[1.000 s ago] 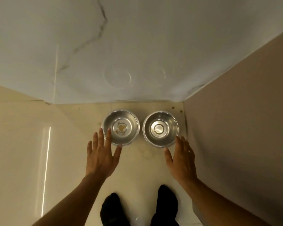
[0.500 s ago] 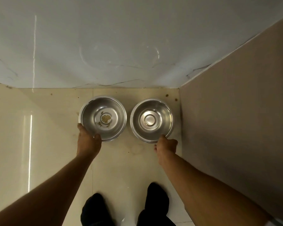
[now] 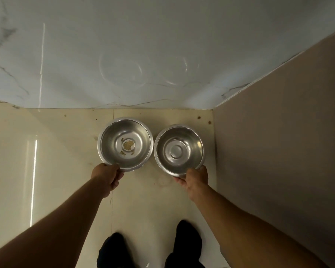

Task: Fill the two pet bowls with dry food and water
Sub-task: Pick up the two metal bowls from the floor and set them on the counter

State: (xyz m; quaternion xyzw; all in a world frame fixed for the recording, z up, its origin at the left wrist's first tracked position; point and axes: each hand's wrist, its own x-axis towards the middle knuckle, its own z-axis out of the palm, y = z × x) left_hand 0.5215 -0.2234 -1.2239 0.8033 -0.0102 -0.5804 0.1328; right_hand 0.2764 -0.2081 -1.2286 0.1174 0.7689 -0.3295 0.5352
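Note:
Two steel pet bowls sit side by side in the corner of a beige tiled floor. The left bowl has a few brown crumbs of dry food at its bottom. The right bowl holds nothing that I can see. My left hand grips the near rim of the left bowl. My right hand grips the near rim of the right bowl. Both bowls look slightly tilted toward me, and I cannot tell if they are off the floor.
A pale marble wall stands right behind the bowls and a brown wall closes the right side. My two feet in dark socks stand on the floor below. The floor stretches away to the left.
My hands went from flat and spread above the floor to gripping the near rims of the bowls. The bowls now appear larger and closer to me.

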